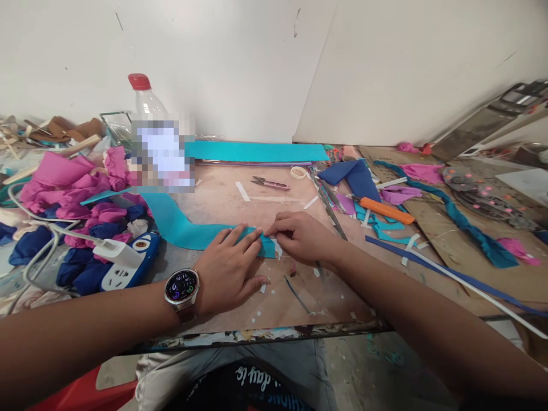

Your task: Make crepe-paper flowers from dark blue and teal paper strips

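A turquoise strip of fabric or crepe paper (188, 234) lies along the table and curves up at its left end. My left hand (233, 257), wearing a watch, rests flat on its right part with the fingers stretched out. At the strip's right end, my right hand (295, 234) is closed in a pinch, its fingertips touching the top edge. What the pinch holds is too small to make out. A small white piece (278, 248) shows under the right hand. Beyond the hands lie pink-handled thread snips (272, 183) and a roll of tape (298, 172).
A bottle with a red cap (140, 83) stands back left, beside a blurred-out screen. Pink and blue fabric bundles (77, 188) and a power strip (128, 268) crowd the left. An orange utility knife (383, 209) and scraps lie right. Another turquoise strip (257, 152) runs along the wall.
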Tool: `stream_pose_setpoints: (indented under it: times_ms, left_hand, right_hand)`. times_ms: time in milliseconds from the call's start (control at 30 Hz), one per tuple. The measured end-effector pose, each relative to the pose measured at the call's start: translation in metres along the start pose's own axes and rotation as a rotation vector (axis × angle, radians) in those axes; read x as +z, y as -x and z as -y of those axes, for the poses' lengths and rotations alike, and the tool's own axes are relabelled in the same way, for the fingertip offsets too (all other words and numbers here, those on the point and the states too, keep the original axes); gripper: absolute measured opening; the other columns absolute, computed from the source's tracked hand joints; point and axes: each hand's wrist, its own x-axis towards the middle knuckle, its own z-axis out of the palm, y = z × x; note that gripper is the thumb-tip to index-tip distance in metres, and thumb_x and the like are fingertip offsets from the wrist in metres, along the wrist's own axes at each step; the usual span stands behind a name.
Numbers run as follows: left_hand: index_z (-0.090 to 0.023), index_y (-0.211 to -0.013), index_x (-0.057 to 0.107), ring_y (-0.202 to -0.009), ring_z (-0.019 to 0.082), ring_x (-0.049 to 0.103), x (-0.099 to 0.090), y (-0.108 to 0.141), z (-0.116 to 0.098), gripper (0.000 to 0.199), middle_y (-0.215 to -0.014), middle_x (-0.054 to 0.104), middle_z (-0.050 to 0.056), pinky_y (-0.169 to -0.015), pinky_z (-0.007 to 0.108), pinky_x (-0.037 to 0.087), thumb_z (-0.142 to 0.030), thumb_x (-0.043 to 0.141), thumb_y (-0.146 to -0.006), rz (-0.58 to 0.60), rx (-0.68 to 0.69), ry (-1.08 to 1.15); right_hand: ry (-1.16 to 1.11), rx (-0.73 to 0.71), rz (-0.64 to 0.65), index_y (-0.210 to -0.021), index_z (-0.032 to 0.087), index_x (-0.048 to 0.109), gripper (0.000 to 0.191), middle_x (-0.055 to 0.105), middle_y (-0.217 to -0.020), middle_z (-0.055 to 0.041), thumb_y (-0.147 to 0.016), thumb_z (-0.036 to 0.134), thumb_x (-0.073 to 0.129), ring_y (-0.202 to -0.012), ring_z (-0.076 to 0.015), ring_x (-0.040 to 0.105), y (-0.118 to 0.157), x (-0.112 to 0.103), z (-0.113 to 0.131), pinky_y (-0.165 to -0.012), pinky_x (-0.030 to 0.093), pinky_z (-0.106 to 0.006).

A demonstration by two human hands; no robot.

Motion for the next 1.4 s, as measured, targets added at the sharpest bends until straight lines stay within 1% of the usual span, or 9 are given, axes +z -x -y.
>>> stream_pose_setpoints:
  times_ms: [167, 300, 600, 733, 967, 1133, 1200, 1300, 1400]
  left_hand:
    - [-0.014, -0.152, 0.048, -0.149, 0.04, 0.036, -0.0004, 0.0, 0.0, 0.072, -0.163, 0.045, 0.012, -0.115, 0.058, 0.035, -0.064, 0.04, -0.1, -0.009, 0.003, 0.003]
    - [-0.013, -0.151, 0.049, -0.149, 0.041, 0.036, -0.0007, -0.0001, 0.0002, 0.072, -0.163, 0.045, 0.012, -0.115, 0.058, 0.034, -0.064, 0.039, -0.101, -0.007, 0.0, 0.004]
    - [-0.012, -0.15, 0.05, -0.149, 0.041, 0.036, -0.0006, 0.0002, 0.0004, 0.072, -0.163, 0.044, 0.012, -0.115, 0.058, 0.034, -0.063, 0.041, -0.1, -0.004, 0.004, 0.007]
    - [-0.013, -0.15, 0.05, -0.15, 0.04, 0.036, -0.0004, 0.0003, 0.0007, 0.071, -0.164, 0.044, 0.013, -0.115, 0.058, 0.034, -0.063, 0.042, -0.1, -0.011, 0.008, 0.011]
    - [-0.013, -0.149, 0.05, -0.15, 0.041, 0.036, -0.0013, 0.0009, 0.0006, 0.07, -0.164, 0.043, 0.012, -0.115, 0.058, 0.034, -0.063, 0.039, -0.101, -0.003, 0.004, 0.015]
    - [-0.014, -0.148, 0.051, -0.151, 0.039, 0.036, -0.0005, 0.0016, 0.0008, 0.068, -0.164, 0.043, 0.013, -0.117, 0.057, 0.033, -0.062, 0.041, -0.1, -0.014, 0.0, 0.016]
    - [-0.015, -0.146, 0.053, -0.15, 0.039, 0.037, 0.0002, 0.0019, 0.0005, 0.067, -0.163, 0.044, 0.014, -0.118, 0.058, 0.031, -0.063, 0.043, -0.1, -0.028, -0.008, 0.012]
    - [-0.015, -0.146, 0.053, -0.149, 0.039, 0.038, 0.0009, 0.0018, -0.0002, 0.067, -0.162, 0.045, 0.015, -0.12, 0.059, 0.027, -0.063, 0.043, -0.099, -0.041, -0.018, 0.002]
    - [-0.015, -0.148, 0.051, -0.149, 0.039, 0.038, 0.0009, 0.0015, -0.0006, 0.068, -0.162, 0.045, 0.015, -0.119, 0.057, 0.029, -0.063, 0.04, -0.1, -0.037, -0.014, -0.001]
  right_hand:
    - [-0.002, -0.005, 0.023, -0.088, 0.018, 0.081, 0.027, 0.071, -0.08, -0.0032, -0.082, 0.005, 0.059, -0.074, -0.0144, 0.066, 0.0002, -0.0039, 0.0018, -0.07, 0.047, -0.025]
    - [-0.008, 0.002, 0.03, -0.088, 0.019, 0.081, 0.027, 0.071, -0.081, -0.0035, -0.083, 0.006, 0.059, -0.074, -0.0146, 0.066, 0.0001, -0.0044, 0.0016, -0.07, 0.047, -0.025]
    - [-0.011, -0.011, 0.033, -0.083, 0.019, 0.081, 0.026, 0.069, -0.077, -0.0023, -0.08, 0.005, 0.058, -0.072, -0.0143, 0.064, 0.0008, -0.0045, -0.0008, -0.069, 0.046, -0.026]
    - [-0.02, -0.008, 0.041, -0.082, 0.019, 0.08, 0.027, 0.07, -0.077, -0.0024, -0.079, 0.004, 0.058, -0.072, -0.0146, 0.064, 0.0005, -0.0048, 0.0009, -0.07, 0.047, -0.026]
    - [-0.02, -0.015, 0.042, -0.078, 0.019, 0.079, 0.025, 0.07, -0.075, -0.0023, -0.078, 0.005, 0.058, -0.071, -0.015, 0.064, 0.0006, -0.0055, 0.0018, -0.069, 0.046, -0.026]
    - [-0.02, -0.019, 0.048, -0.076, 0.019, 0.078, 0.026, 0.069, -0.073, -0.0017, -0.076, 0.004, 0.057, -0.07, -0.0144, 0.063, 0.0018, -0.006, 0.001, -0.068, 0.045, -0.026]
    - [-0.027, -0.006, 0.039, -0.079, 0.018, 0.078, 0.025, 0.069, -0.076, -0.0022, -0.078, 0.005, 0.057, -0.071, -0.0145, 0.063, 0.0017, -0.0058, 0.0017, -0.069, 0.046, -0.026]
    - [-0.034, 0.018, 0.018, -0.091, 0.018, 0.08, 0.028, 0.071, -0.082, -0.0036, -0.081, 0.007, 0.056, -0.073, -0.0145, 0.064, 0.001, -0.0048, 0.0028, -0.07, 0.047, -0.026]
    - [-0.038, 0.016, 0.024, -0.099, 0.019, 0.081, 0.031, 0.071, -0.086, -0.0041, -0.085, 0.008, 0.056, -0.074, -0.0144, 0.065, 0.0004, -0.0034, 0.0027, -0.071, 0.048, -0.026]
